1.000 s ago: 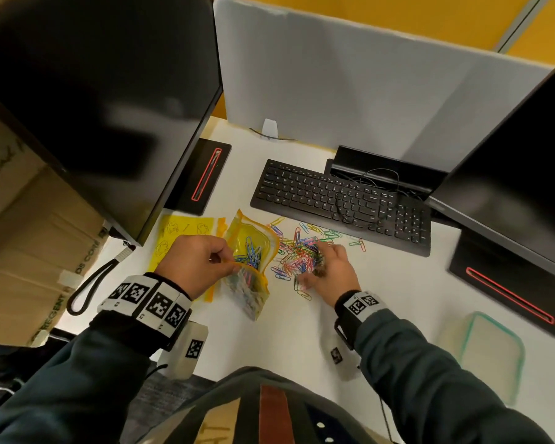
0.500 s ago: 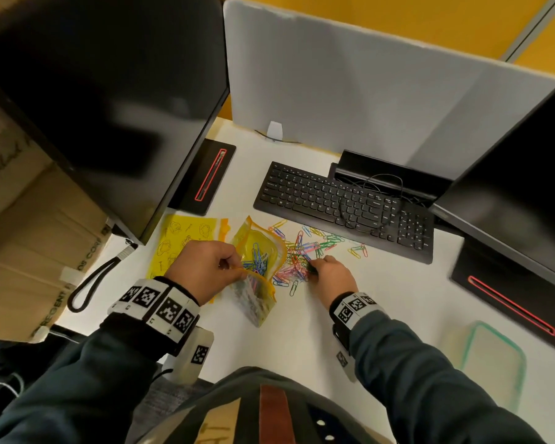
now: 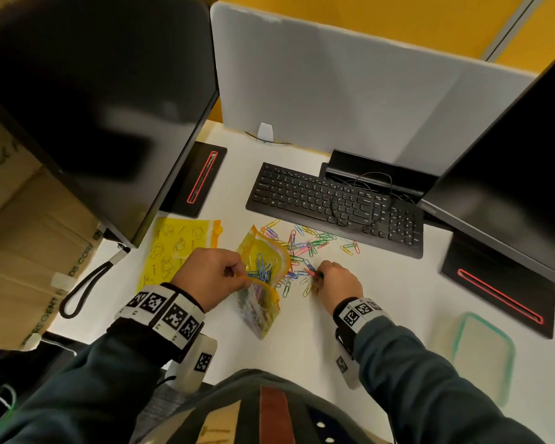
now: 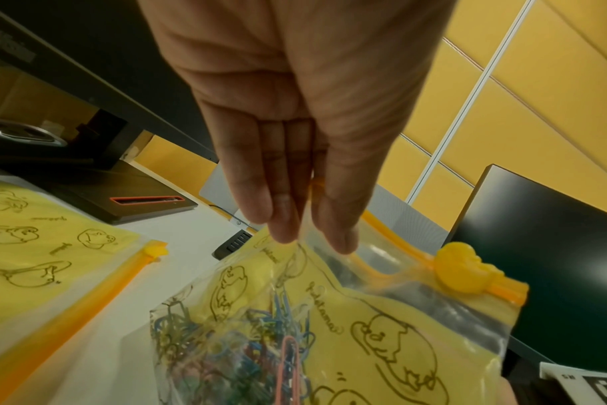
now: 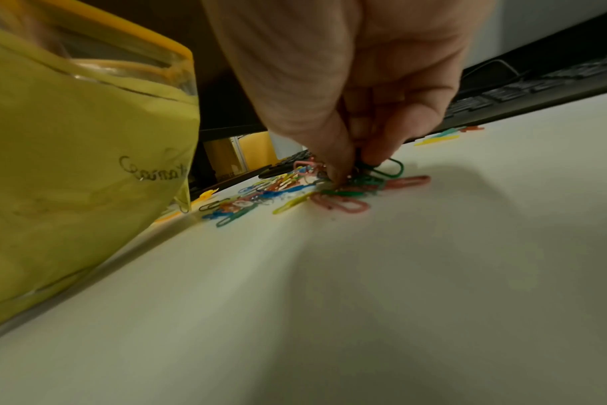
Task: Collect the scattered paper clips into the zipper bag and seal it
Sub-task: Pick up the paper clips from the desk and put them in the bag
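A yellow zipper bag (image 3: 263, 274) with cartoon prints stands open on the white desk, with several coloured paper clips inside (image 4: 260, 342). My left hand (image 3: 212, 277) pinches the near lip of the bag's mouth (image 4: 295, 246) between thumb and fingers. The bag's yellow slider (image 4: 465, 271) sits at the far end of the orange zip. Loose paper clips (image 3: 305, 248) lie scattered between the bag and the keyboard. My right hand (image 3: 334, 280) is down on the pile, its fingertips (image 5: 343, 170) pinching a few clips (image 5: 381, 170) beside the bag (image 5: 80, 170).
A black keyboard (image 3: 334, 203) with a coiled cable lies behind the clips. Two monitors on black stands (image 3: 497, 290) flank the desk. A second flat yellow bag (image 3: 173, 248) lies to the left. A lidded plastic container (image 3: 481, 350) sits at the right front.
My right hand has pulled back toward me from the middle of the pile, drawing clips to the near edge of the scatter. The left hand keeps holding the bag's mouth.
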### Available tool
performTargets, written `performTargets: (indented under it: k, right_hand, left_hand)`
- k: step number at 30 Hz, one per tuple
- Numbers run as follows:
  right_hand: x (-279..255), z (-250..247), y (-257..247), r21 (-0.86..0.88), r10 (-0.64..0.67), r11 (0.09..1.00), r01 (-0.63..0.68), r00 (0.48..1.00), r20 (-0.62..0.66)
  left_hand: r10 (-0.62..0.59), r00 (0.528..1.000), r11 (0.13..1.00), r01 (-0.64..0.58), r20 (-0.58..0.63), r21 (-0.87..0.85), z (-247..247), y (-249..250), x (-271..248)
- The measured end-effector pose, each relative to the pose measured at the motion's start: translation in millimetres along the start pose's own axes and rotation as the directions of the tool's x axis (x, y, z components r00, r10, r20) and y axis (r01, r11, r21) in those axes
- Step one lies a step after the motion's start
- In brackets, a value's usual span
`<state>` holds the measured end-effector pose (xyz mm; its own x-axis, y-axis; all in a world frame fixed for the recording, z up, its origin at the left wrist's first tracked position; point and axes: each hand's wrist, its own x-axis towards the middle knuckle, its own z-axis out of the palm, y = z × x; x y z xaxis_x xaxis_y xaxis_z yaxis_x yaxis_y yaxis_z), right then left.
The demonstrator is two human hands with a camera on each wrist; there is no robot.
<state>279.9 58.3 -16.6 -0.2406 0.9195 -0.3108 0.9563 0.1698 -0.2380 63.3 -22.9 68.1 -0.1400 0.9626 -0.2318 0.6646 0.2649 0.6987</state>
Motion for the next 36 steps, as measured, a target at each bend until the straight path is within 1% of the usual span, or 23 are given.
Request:
performTargets:
  k: [2,4,7,9,11,13,14,15,16,18,19,21,22,24,25,27,28,29,30,31,32,34,36]
  right_hand:
    - [-3.1,-0.8,4.1,0.062,0.042,0.997,-0.042,0.999,-0.007]
    - [-6.1,-4.3,8.1,0.167,0.095,0.982,-0.092,0.995,-0.013]
    - [-9.1,-11.0,14.3,0.349,0.156,0.929,-0.119,0.985,-0.078]
    - [-11.2,-19.6,14.5,0.504,0.176,0.858,-0.102,0.979,-0.102]
    - [-15.3,-32.8,9.5,0.641,0.159,0.766,-0.049,0.981,-0.115]
    - [-22.4,-48.7,-0.2,0.775,0.102,0.632,0.026,0.988,-0.116]
    - [-26.8,-57.3,-7.4,0.829,0.060,0.558,0.045,0.994,-0.094]
    - [-29.8,-64.0,-14.5,0.856,0.009,0.514,0.054,0.998,-0.068]
    - [-31.8,-67.9,-22.0,0.865,-0.040,0.498,0.062,0.998,-0.049]
    - [-29.2,-65.0,-33.9,0.839,-0.098,0.538,0.080,0.995,-0.032]
    - [-27.9,-61.1,-38.4,0.811,-0.111,0.579,0.086,0.993,-0.027]
    - [-27.4,-53.4,-44.1,0.763,-0.118,0.640,0.091,0.993,-0.020]
    - [-26.5,-51.3,-43.4,0.764,-0.109,0.639,0.095,0.993,-0.033]
    - [-22.1,-52.3,-36.3,0.778,-0.048,0.620,0.101,0.995,-0.090]
    - [-17.4,-52.5,-29.0,0.773,0.009,0.627,0.092,0.992,-0.126]
    - [-1.4,-47.7,-4.9,0.726,0.140,0.688,0.020,0.977,-0.159]
    - [7.6,-44.1,8.9,0.655,0.190,0.754,-0.054,0.972,-0.139]
    - [15.6,-40.9,21.9,0.540,0.218,0.831,-0.134,0.971,-0.094]
    - [22.2,-37.9,33.1,0.414,0.230,0.889,-0.194,0.972,-0.039]
    - [27.6,-35.4,41.3,0.310,0.229,0.925,-0.220,0.973,0.008]
    - [31.6,-33.6,46.5,0.234,0.206,0.950,-0.209,0.978,0.040]
    - [38.0,-32.0,49.3,0.124,0.098,0.986,-0.108,0.992,0.084]
    - [42.8,-31.6,47.7,0.041,0.014,0.999,-0.021,0.989,0.149]
  left_hand:
    - [0.002,1.000,1.000,-0.002,0.002,0.001,1.0,0.3,-0.3]
    - [0.007,1.000,1.000,-0.007,0.005,0.005,1.7,1.1,-0.4]
    - [0.012,1.000,1.000,-0.012,0.006,0.011,2.7,3.1,-0.6]
    - [0.016,1.000,1.000,-0.016,0.006,0.011,3.7,4.6,-0.6]
    - [0.022,1.000,1.000,-0.022,0.013,0.013,5.3,6.5,-0.1]
    - [0.028,0.999,0.999,-0.029,0.025,0.025,7.3,8.8,0.5]
    - [0.032,0.999,0.999,-0.033,0.033,0.033,8.4,9.9,0.9]
    - [0.037,0.999,0.998,-0.038,0.039,0.040,9.7,10.8,1.4]
    - [0.041,0.998,0.998,-0.043,0.043,0.045,10.9,12.2,1.6]
    - [0.049,0.998,0.998,-0.051,0.040,0.043,13.4,15.3,2.1]
    - [0.055,0.998,0.998,-0.056,0.035,0.039,14.8,16.4,2.6]
    - [0.058,0.998,0.998,-0.059,0.032,0.038,15.8,18.4,1.8]
    - [0.054,0.998,0.998,-0.056,0.036,0.040,15.7,19.2,0.7]
    - [0.041,0.998,0.998,-0.043,0.045,0.040,14.8,18.1,-0.7]
    - [0.034,0.998,0.999,-0.036,0.049,0.037,14.2,16.8,-1.1]
    - [0.022,0.998,0.999,-0.024,0.050,0.036,12.2,14.9,-2.1]
    - [0.020,0.999,0.999,-0.022,0.047,0.042,10.6,15.0,-3.1]
    - [0.025,0.999,0.998,-0.027,0.045,0.049,9.6,14.5,-3.7]
    - [0.026,0.999,0.998,-0.028,0.043,0.055,8.6,14.6,-4.8]
    - [0.033,0.999,0.998,-0.035,0.040,0.056,7.9,13.9,-5.4]
    - [0.037,0.999,0.998,-0.039,0.037,0.056,7.1,13.5,-6.3]
    - [0.035,0.999,0.998,-0.037,0.037,0.055,5.8,11.6,-7.2]
    - [0.024,0.999,0.998,-0.026,0.044,0.062,5.0,10.4,-7.7]
